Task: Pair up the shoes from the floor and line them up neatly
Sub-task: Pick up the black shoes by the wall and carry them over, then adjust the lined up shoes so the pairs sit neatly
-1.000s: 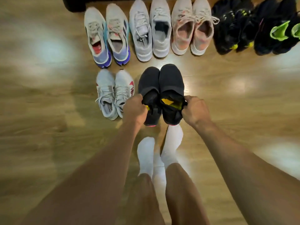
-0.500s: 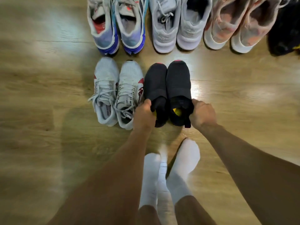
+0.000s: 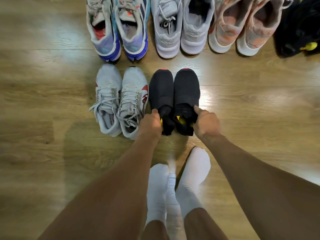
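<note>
Gripping black shoes [image 3: 186, 87] still, hands [image 3: 207, 123] seemingly unmoved

Toes of back row [image 3: 166, 37] cropped at top, far-right black pair [image 3: 297, 26] — cut off, indistinct

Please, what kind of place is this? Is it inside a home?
Probably indoors in a home, though no walls show. The floor is wood-look planks, everyday sneakers stand on it in paired rows, and the person holding the black pair wears only white socks.
</note>
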